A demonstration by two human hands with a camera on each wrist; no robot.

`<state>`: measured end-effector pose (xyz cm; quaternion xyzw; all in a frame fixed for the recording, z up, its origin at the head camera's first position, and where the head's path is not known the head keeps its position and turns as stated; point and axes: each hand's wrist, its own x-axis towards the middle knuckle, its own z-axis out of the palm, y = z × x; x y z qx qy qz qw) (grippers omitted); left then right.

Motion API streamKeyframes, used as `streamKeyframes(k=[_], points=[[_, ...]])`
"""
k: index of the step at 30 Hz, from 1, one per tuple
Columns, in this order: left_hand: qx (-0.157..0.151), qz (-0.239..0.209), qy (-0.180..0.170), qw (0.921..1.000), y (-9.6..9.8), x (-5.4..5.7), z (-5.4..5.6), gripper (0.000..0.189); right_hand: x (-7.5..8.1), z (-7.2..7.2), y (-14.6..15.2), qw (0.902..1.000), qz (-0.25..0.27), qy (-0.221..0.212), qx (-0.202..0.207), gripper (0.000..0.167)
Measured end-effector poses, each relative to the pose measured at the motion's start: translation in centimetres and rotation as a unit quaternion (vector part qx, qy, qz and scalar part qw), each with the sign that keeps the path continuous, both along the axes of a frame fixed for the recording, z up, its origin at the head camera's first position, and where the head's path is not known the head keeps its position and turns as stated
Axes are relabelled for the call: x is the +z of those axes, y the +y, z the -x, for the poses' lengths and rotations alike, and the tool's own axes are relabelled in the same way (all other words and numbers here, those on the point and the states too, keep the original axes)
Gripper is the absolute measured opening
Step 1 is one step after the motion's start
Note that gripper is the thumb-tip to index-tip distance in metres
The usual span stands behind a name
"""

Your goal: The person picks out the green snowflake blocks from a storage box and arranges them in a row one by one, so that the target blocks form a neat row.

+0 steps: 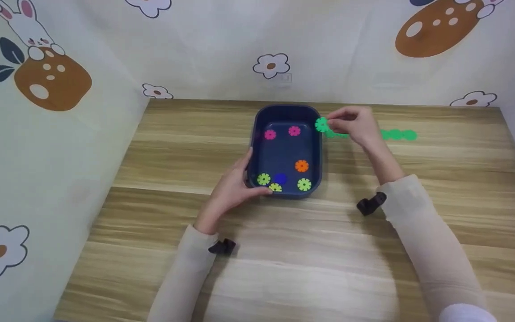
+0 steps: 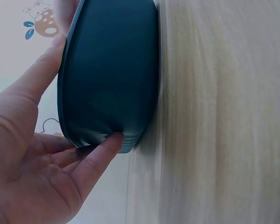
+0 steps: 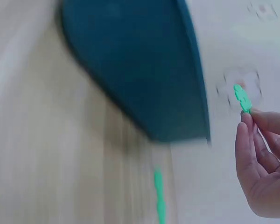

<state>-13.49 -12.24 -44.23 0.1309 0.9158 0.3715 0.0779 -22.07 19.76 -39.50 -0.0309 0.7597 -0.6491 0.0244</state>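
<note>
My left hand (image 1: 232,188) grips the near left corner of a dark blue plastic bin (image 1: 256,112), its thumb at the near rim and its fingers along the left side. In the left wrist view the bin's outer wall (image 2: 112,70) stands between thumb and fingers. Between thumb and fingertips, my right hand (image 1: 358,125) pinches a green snowflake disc (image 1: 321,124) above the bin's far right rim. The right wrist view shows that disc (image 3: 242,98) nearly edge-on. Below my right hand, a row of green discs (image 1: 398,134) lies on the table, partly hidden by the hand.
Inside the bin lie two pink discs (image 1: 294,131), an orange disc (image 1: 301,166), a blue disc (image 1: 280,179) and several yellow-green discs (image 1: 304,184). The wooden table (image 1: 320,259) meets a patterned wall covering (image 1: 213,53) behind the bin. Each wrist wears a black camera mount (image 1: 371,204).
</note>
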Motion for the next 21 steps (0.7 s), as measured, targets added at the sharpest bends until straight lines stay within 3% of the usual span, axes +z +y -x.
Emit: streamKeyframes(k=[6, 12, 21], points=[[0.000, 0.000, 0.006, 1.0000, -0.3, 0.0, 0.0, 0.117, 0.5, 0.0, 7.4, 0.9946, 0.016, -0.034, -0.097, 0.013], [-0.003, -0.005, 0.005, 1.0000, -0.3, 0.0, -0.1, 0.116, 0.3, -1.1, 13.8, 0.9797, 0.059, -0.067, -0.179, 0.008], [-0.007, -0.003, 0.009, 0.9999, 0.0, 0.1, 0.0, 0.117, -2.2, -2.1, 19.1, 0.9635, 0.033, -0.117, -0.239, 0.014]])
